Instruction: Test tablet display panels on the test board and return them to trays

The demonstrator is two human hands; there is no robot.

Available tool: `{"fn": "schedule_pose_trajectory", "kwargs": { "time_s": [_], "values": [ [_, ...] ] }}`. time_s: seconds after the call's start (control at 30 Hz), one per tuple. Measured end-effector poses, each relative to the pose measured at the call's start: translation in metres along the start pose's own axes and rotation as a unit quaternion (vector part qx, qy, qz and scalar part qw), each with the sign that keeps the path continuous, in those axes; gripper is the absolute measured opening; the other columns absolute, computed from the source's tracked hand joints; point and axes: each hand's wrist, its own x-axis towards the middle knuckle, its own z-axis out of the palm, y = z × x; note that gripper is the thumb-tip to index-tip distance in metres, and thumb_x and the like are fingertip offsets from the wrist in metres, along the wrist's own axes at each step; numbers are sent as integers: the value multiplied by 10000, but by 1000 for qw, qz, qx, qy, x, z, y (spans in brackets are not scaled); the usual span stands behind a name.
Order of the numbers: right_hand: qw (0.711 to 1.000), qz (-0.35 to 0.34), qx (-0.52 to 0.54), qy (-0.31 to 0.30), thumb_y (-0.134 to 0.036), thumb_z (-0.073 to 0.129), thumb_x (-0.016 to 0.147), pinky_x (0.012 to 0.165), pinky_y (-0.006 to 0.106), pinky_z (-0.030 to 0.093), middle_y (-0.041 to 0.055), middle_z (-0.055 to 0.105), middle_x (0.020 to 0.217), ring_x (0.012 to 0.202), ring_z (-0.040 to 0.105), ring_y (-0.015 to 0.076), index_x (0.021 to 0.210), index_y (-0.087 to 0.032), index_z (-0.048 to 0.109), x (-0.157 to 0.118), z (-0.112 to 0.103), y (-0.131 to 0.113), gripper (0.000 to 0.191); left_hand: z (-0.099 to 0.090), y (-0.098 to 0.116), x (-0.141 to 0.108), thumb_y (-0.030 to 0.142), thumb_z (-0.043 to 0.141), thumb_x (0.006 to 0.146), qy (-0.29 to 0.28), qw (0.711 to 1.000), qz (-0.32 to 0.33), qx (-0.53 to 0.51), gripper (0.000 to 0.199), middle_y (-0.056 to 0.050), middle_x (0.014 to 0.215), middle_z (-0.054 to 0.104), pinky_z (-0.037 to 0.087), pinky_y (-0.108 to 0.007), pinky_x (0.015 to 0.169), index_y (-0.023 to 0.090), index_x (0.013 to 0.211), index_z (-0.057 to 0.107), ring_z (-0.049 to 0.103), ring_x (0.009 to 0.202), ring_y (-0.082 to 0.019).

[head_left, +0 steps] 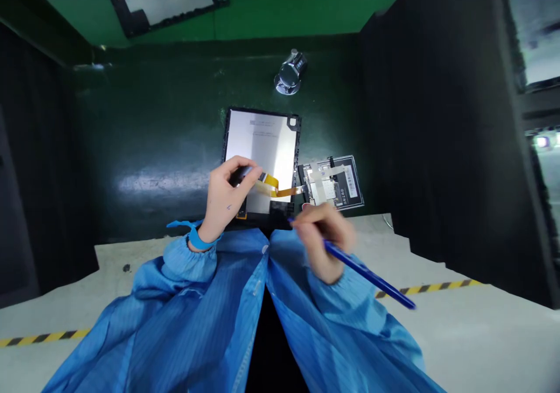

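Observation:
My left hand (227, 192) is over the lower left of a flat display panel (262, 139). Its thumb and fingers are closed on the end of a yellow flex cable (286, 192). That cable runs right to a small circuit board (324, 184) with tape strips, lying beside the panel. Between the fingers, the held end is partly hidden. My right hand (326, 235), slightly blurred, grips a blue pen-shaped tool (371, 277) near the panel's lower right corner. The tool's tip points left, toward the panel's bottom edge.
A shiny metal cylinder (292, 71) stands behind the panel on the dark green table (144, 130). Another panel (170, 2) rests on the ledge at the back left. Black partitions (455, 119) rise on both sides. The table's front edge is close to my body.

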Motion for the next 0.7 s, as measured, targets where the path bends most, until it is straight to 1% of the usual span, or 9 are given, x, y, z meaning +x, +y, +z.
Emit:
{"fn": "schedule_pose_trajectory", "kwargs": {
  "time_s": [0.03,0.07,0.17,0.23,0.3,0.43,0.53,0.63,0.7],
  "values": [
    [999,11,-12,-36,-426,626,921,470,275,348,-28,517,586,482,448,119,727,-236,520,1,9,4,291,0,-1,2,280,714,834,4,1000,3,3,107,18,743,673,467,-234,651,196,779,675,601,689,-112],
    [999,14,-20,-45,-395,644,906,454,257,326,-53,479,544,449,410,99,696,-233,482,3,19,8,311,0,-2,3,273,705,836,5,1000,5,5,98,18,756,673,473,-235,667,196,786,670,606,703,-114],
    [997,-11,-62,-35,-315,618,906,462,228,311,-89,375,503,426,359,70,648,-229,379,13,44,22,362,0,-4,6,234,679,840,1,1000,7,11,78,18,755,667,482,-241,686,194,777,653,612,708,-116],
    [993,-49,-104,-37,-239,563,917,485,227,318,-88,328,503,430,344,66,627,-226,328,17,52,28,373,0,-4,6,219,673,839,-8,1000,11,15,72,16,753,667,485,-244,692,191,776,652,614,710,-119],
    [986,-85,-137,-33,-180,544,911,488,225,317,-89,321,506,425,339,63,633,-225,319,18,56,33,360,-1,-5,5,219,675,838,-16,1000,16,20,65,15,747,665,485,-245,691,190,783,657,612,708,-121],
    [966,-164,-198,-4,-126,548,899,484,214,321,-89,398,535,434,375,60,668,-222,362,15,59,41,312,-2,-8,4,237,677,841,-21,999,27,29,66,20,740,663,476,-246,660,194,795,659,597,682,-118],
    [955,-204,-215,-3,-94,548,878,490,202,337,-88,438,552,447,410,56,668,-218,372,15,61,46,301,-1,-10,4,222,674,835,-22,999,33,30,57,23,733,668,477,-242,650,195,787,657,598,674,-115],
    [960,-194,-201,9,-89,560,869,477,191,346,-94,418,527,430,411,54,650,-216,371,15,61,45,315,-1,-10,5,206,672,831,-20,999,33,28,46,24,731,676,485,-239,650,197,787,661,606,676,-114],
    [969,-165,-174,53,-121,594,891,447,186,349,-99,411,513,409,405,54,646,-217,386,13,57,43,336,-1,-10,6,218,677,838,-18,999,30,17,50,21,738,684,494,-238,652,195,795,668,614,676,-112]
  ]
}}
